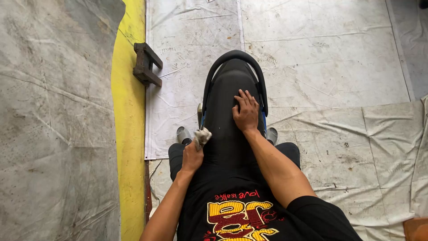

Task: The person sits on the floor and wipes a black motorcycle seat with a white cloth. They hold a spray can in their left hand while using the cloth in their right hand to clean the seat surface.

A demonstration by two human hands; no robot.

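Observation:
I look down on a black motorbike seat with a curved black grab rail at its far end. My right hand lies flat on the right side of the seat, fingers spread a little. My left hand is at the seat's left edge, closed around a crumpled pale rag. My black trousers and black printed shirt fill the bottom of the view.
Dirty white sheets cover the floor around the bike. A yellow strip runs down the left, with grey sheeting beyond it. A small dark wooden block stand lies at upper left. Grey footpegs stick out beside the seat.

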